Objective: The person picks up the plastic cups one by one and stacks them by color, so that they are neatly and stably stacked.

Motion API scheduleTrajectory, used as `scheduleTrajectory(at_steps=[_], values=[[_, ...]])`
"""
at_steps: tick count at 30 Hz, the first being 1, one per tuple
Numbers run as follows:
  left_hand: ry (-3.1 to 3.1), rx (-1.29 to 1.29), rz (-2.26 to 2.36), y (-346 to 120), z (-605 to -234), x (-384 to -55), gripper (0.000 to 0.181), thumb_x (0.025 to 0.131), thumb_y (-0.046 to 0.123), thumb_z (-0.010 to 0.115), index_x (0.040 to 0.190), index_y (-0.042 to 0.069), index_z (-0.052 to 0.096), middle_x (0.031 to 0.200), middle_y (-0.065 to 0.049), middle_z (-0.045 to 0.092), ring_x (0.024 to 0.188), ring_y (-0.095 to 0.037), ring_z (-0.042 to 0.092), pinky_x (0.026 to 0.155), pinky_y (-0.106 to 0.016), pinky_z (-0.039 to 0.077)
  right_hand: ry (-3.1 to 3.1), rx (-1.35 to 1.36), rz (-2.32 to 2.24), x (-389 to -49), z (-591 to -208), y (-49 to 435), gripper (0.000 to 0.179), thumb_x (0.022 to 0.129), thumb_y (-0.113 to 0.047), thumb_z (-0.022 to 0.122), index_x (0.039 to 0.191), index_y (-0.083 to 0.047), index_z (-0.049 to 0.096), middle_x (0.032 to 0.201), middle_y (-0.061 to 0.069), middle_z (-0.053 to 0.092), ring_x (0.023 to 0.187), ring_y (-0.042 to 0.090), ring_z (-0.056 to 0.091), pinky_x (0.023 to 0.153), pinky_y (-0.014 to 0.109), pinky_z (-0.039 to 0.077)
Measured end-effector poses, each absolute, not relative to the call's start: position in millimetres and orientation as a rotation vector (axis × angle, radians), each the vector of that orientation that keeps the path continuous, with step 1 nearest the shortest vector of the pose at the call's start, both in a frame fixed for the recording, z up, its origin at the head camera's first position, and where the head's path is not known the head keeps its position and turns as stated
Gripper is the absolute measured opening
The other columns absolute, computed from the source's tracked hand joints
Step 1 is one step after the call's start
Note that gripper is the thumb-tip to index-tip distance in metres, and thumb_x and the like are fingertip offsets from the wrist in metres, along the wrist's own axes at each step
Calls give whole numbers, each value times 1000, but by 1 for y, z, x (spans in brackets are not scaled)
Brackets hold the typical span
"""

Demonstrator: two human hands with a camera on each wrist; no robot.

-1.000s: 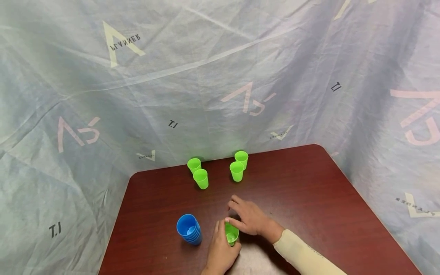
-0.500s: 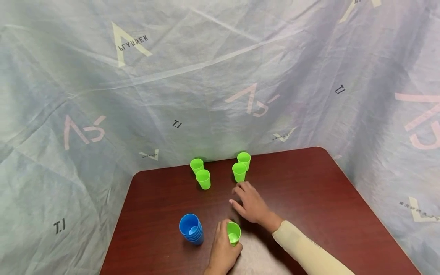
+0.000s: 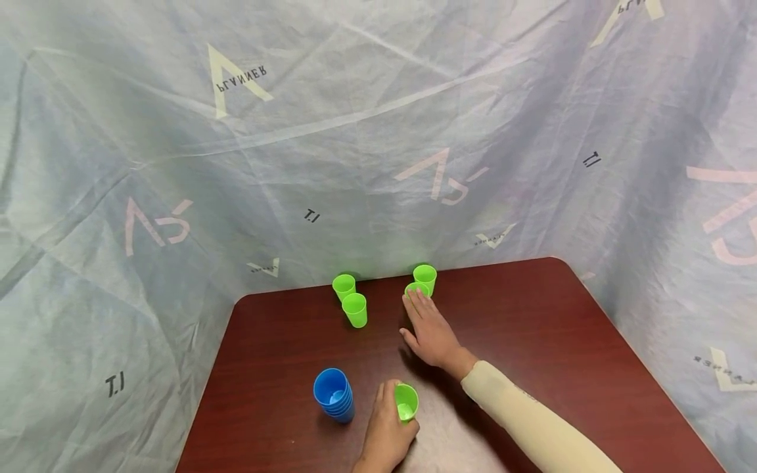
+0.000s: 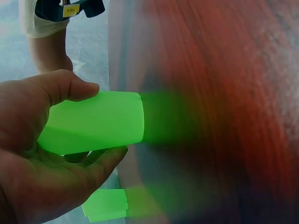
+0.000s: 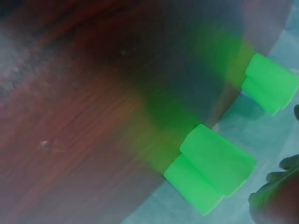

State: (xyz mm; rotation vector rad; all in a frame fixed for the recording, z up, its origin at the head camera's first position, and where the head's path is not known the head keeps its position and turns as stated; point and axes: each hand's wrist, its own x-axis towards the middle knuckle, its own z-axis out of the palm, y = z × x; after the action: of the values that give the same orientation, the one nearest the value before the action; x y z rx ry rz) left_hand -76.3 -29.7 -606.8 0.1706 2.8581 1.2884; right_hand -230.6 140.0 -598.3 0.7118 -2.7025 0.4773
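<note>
My left hand grips a green cup near the front of the table, its thumb and fingers around the sides in the left wrist view. The right hand reaches across the table with straight fingers. Its fingertips overlap the nearer green cup of the back right pair in the head view. In the right wrist view, that hand shows at the lower right edge, apart from two green cups. Left of the gripped cup stands a stack of blue cups.
Behind the reached-for cup stands another green cup. Two more green cups stand upright at the back left. The dark red table ends at a grey printed cloth hanging behind and on both sides.
My right hand has left the cup in the left hand and moved forward to the back right pair, its fingers straightening. The left hand keeps holding its cup in place.
</note>
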Motion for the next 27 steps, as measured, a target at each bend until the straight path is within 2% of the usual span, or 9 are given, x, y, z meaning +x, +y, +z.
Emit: scheduleTrajectory(at_steps=[5,11,22,27], values=[[2877,164,1301,-27,-607,-76,67,66,-2,80,125,14,55,115,2,56,106,-18,60,89,-31,52,-2803,623,380,-243,-601,141,74,109,-35,56,165,2,26,175,22,24,163,39,23,131,53,26],[2874,155,1285,-26,-610,-76,68,66,-1,81,126,16,55,115,4,55,107,-17,59,89,-30,52,-2873,594,365,-256,-605,144,74,111,-36,51,167,1,20,177,21,15,166,38,15,133,52,21],[2837,127,1284,-27,-612,-77,67,67,2,83,126,17,54,115,4,54,106,-17,58,85,-30,52,-2945,605,268,-274,-602,140,72,112,-34,49,167,1,19,177,21,13,166,37,13,134,51,18],[2861,131,1286,-29,-611,-76,68,66,1,83,126,16,55,116,4,54,106,-16,58,86,-30,52,-2930,622,186,-273,-603,137,68,113,-31,47,166,2,21,177,22,16,165,38,17,133,51,22]])
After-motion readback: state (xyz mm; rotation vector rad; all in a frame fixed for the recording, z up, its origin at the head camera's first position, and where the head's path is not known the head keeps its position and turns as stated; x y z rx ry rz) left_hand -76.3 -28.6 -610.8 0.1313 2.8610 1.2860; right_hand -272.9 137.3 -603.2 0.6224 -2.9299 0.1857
